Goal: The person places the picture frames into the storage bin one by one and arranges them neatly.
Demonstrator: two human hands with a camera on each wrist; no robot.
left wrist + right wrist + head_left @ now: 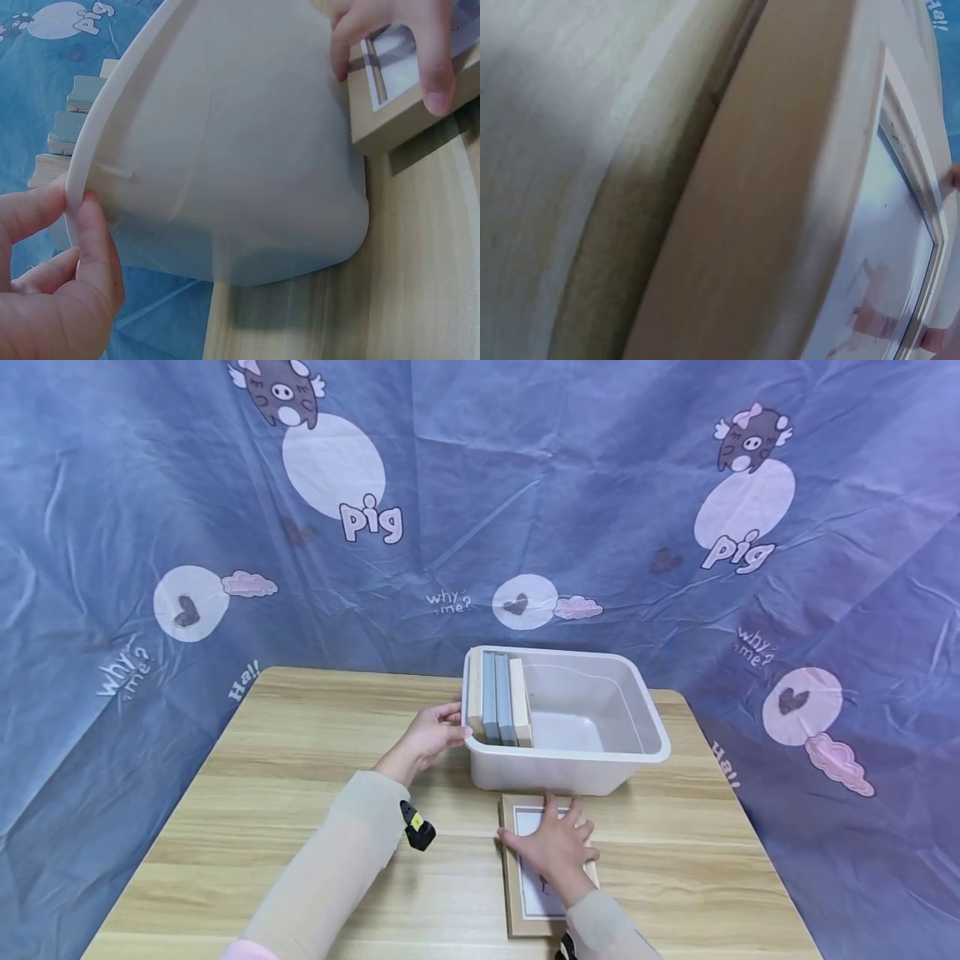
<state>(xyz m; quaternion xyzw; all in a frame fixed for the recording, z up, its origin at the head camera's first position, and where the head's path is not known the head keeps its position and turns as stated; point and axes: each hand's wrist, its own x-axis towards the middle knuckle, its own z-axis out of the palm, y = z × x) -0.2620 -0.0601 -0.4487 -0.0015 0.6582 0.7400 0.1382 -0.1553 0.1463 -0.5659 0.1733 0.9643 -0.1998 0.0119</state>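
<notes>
With thumb and fingers, my left hand (pixel 430 737) pinches the left rim of a white plastic bin (pixel 570 770); the left wrist view shows this grip closely. My right hand (pixel 557 843) spans a light wood picture frame (pixel 513 893) in front of the bin, its thumb at the left edge and fingertips over the far and right edges. Behind the frame's glass, a white mat (pixel 542 906) partly shows, the rest covered by the hand. In the right wrist view, the frame's wooden side (pixel 757 172) fills the middle, with fingertips (pixel 955 177) at the far right.
Inside the bin, at its left end, blue frame-like pieces (pixel 497 697) stand on edge between pale wooden ones (pixel 519 702). The bin stands near the back of a wood-grain table (pixel 315 727). A blue printed cloth (pixel 465 468) hangs behind and along both sides.
</notes>
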